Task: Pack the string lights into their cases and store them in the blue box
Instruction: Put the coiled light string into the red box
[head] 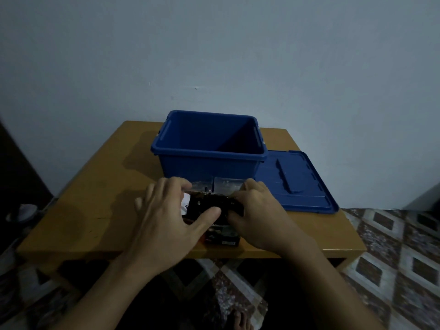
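While left hand (171,210) and right hand (258,210) curl fingers round the string lights (214,203), lower centre, these seem light, limp, best gripped bundled.

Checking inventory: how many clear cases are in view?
2, side by side before the blue box: left clear case behind the left hand, right clear case behind the right hand. More may be hidden.
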`<state>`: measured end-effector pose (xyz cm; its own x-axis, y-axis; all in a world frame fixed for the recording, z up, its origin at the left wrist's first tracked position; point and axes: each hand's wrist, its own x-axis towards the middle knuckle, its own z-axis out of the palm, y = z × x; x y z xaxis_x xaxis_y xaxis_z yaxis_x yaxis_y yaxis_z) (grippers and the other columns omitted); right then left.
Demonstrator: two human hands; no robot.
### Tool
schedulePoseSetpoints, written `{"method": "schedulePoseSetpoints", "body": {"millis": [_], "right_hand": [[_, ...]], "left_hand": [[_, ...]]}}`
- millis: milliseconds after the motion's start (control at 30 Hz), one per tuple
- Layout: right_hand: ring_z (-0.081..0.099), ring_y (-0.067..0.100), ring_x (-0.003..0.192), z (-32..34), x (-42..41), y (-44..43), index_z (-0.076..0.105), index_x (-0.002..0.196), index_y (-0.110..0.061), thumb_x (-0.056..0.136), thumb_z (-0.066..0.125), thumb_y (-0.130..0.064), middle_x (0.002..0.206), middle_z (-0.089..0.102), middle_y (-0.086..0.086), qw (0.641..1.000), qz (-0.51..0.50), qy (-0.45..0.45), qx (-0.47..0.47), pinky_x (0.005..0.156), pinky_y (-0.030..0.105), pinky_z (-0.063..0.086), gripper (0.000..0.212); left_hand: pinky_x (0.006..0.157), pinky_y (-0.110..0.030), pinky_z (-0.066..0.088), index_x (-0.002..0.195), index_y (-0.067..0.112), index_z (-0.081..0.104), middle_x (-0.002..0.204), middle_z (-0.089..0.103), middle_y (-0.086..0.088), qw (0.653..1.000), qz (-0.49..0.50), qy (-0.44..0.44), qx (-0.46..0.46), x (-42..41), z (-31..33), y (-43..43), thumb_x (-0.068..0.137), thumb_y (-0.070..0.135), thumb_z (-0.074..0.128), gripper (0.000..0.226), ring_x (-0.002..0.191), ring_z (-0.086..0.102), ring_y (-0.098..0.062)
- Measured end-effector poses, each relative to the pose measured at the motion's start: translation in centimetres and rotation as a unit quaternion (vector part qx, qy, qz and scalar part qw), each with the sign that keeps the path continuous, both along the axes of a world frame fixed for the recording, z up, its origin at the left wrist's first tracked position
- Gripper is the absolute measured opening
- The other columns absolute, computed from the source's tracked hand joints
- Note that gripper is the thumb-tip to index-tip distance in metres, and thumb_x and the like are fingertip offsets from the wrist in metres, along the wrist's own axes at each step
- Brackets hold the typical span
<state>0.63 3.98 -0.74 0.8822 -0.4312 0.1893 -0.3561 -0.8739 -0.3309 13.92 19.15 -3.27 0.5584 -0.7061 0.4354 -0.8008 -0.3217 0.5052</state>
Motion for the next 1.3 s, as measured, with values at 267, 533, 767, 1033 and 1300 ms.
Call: {"method": "schedulePoseSetpoints", "body": {"millis": [267,533,767,1033,1300], "right_hand": [[0.052,-0.004,0.079,1.2,-1.2,0.2,0.052,0.103,-0.031,0.094,0.068,-0.025,0.089,0.059,-0.014,0.985,-0.019,-0.108,0.131,0.063,0.011,0.041,0.019],[0.043,0.009,0.085,-0.9,-1.0,0.7,0.059,0.121,-0.033,0.097,0.061,-0.017,0.091,0.061,-0.015,0.992,-0.03,-0.119,0.003,0.07,0.028,0.042,0.029],[0.034,0.012,0.086,-0.4,-0.8,1.0,0.071,0.119,-0.029,0.091,0.039,-0.031,0.103,0.071,-0.006,0.996,-0.007,-0.02,-0.089,0.07,0.034,0.035,0.044],[0.033,0.012,0.093,-0.3,-1.0,1.6,0.069,0.104,-0.033,0.086,0.011,-0.05,0.111,0.062,-0.014,0.995,0.001,0.054,-0.08,0.077,0.033,0.028,0.063],[0.038,0.011,0.102,-2.3,-1.2,2.1,0.065,0.129,-0.028,0.091,0.016,-0.048,0.122,0.057,-0.012,0.999,-0.018,-0.032,-0.029,0.086,0.034,0.042,0.065]], "left_hand": [[0.076,-0.027,0.047,0.089,0.027,0.06,0.091,0.058,0.016,0.992,-0.019,0.052,-0.114,0.1,-0.7,1.2,0.088,0.027,0.073,0.013,0.095,0.055,-0.005],[0.069,-0.032,0.048,0.074,0.023,0.071,0.078,0.063,0.015,0.995,0.006,0.009,-0.102,-0.7,-0.3,0.7,0.084,0.019,0.077,0.012,0.085,0.054,-0.011],[0.084,-0.031,0.049,0.112,0.023,0.071,0.108,0.063,0.018,0.999,-0.034,-0.013,-0.038,-0.6,-1.2,0.9,0.093,0.048,0.051,0.038,0.108,0.048,-0.009],[0.089,-0.04,0.039,0.113,0.032,0.074,0.124,0.063,0.024,0.992,-0.055,-0.088,0.072,-0.6,-1.3,1.3,0.095,0.061,0.039,0.049,0.119,0.043,-0.011],[0.092,-0.028,0.049,0.105,0.029,0.075,0.117,0.066,0.023,0.974,-0.05,0.163,-0.149,0.2,-1.2,1.4,0.093,0.044,0.061,0.024,0.115,0.058,0.001]]}}
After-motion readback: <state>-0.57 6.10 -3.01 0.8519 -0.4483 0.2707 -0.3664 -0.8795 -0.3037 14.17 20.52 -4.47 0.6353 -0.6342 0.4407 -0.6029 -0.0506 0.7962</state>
